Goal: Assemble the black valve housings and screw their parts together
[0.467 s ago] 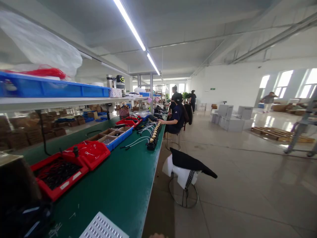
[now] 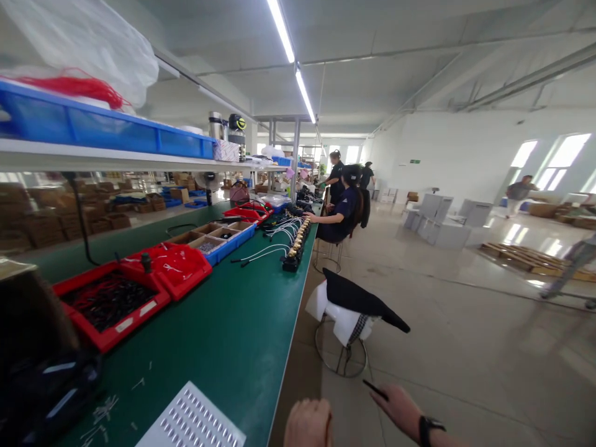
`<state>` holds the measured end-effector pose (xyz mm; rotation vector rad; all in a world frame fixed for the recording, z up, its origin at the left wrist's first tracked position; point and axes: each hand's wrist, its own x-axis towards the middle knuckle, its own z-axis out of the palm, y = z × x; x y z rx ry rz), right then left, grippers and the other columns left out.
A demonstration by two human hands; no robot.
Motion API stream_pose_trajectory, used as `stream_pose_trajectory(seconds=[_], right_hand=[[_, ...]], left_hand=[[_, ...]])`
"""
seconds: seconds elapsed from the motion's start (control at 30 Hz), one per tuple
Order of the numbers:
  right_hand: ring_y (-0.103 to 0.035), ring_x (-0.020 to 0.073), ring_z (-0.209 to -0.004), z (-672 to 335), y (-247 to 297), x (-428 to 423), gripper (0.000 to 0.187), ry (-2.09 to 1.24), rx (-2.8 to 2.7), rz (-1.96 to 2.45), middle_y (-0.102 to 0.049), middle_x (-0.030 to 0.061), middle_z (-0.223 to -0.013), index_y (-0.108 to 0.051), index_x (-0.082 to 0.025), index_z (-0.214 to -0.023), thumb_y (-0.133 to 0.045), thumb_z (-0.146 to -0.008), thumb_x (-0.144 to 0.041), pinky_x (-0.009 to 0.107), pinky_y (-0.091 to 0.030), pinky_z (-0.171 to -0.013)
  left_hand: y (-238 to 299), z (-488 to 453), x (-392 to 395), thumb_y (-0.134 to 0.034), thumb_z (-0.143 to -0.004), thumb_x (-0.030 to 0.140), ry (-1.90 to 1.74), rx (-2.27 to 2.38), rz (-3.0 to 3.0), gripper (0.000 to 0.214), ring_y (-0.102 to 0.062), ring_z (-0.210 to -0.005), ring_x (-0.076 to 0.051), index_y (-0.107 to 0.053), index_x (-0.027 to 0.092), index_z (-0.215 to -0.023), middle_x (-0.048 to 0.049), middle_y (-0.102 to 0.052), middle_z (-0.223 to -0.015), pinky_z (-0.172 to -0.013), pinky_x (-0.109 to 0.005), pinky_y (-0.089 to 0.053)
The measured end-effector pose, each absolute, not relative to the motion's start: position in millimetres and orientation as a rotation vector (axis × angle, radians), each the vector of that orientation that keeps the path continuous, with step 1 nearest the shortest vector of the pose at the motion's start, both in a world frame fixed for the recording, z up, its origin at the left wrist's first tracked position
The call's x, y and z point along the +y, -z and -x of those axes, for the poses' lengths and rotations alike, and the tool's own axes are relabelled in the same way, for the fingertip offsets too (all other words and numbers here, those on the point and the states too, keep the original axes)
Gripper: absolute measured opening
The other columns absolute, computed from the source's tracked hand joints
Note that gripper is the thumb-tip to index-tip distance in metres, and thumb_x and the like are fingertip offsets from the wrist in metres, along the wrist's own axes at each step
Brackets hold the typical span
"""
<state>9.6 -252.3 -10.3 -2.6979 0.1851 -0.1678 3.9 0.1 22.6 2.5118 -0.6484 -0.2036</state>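
At the bottom edge, beside the bench's front edge, my left hand (image 2: 307, 423) is closed, its fingers curled and knuckles up. Whatever lies inside it, if anything, is hidden. Further right, above the floor, my right hand (image 2: 401, 408) grips a slim black object (image 2: 375, 390) that sticks out past the fingers; its kind cannot be made out. A dark watch (image 2: 429, 427) is on that wrist. Nearest to my left hand on the green bench (image 2: 233, 323) lies a white perforated plate (image 2: 193, 422) with rows of slots.
Red bins (image 2: 135, 326) with dark parts and a blue divided tray (image 2: 223, 248) line the bench. Beyond are white cables (image 2: 267, 249) and a row of brass-topped fittings (image 2: 298, 245). A stool (image 2: 342, 360) under a black cloth (image 2: 358, 298) stands right. A seated co-worker (image 2: 342, 211) reaches over the bench.
Both my hands have come up into view at the bottom, the right one with the slim black object. The view has tilted down and turned slightly left.
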Motion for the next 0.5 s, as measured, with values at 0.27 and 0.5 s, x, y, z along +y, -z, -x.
stream_pose_trajectory(seconds=[0.27, 0.5], right_hand=[[-0.052, 0.0136, -0.07, -74.1, -49.4, -96.1, 0.035, -0.083, -0.565, 2.448, -0.055, 0.0027, -0.077, -0.048, -0.015, -0.085, -0.032, -0.092, -0.046, 0.022, -0.039, -0.061], [-0.057, 0.013, -0.072, -114.3, -57.5, -7.5, 0.032, -0.228, -1.404, 2.248, -0.057, 0.0016, -0.083, -0.054, -0.02, -0.092, -0.033, -0.096, -0.043, 0.021, -0.043, -0.063]], left_hand=[[-130.0, 7.4, 58.3, -0.044, -0.081, 0.019, -0.088, -0.516, -1.964, 0.022, -0.056, -0.087, -0.019, -0.058, 0.019, -0.097, -0.0062, -0.063, -0.09, -0.075, -0.028, -0.04], [-155.7, 79.7, 184.0, -0.03, -0.089, 0.022, -0.474, 0.077, -2.084, 0.026, -0.051, -0.072, -0.014, -0.051, 0.018, -0.074, -0.0034, -0.056, -0.072, -0.068, -0.025, -0.038]])
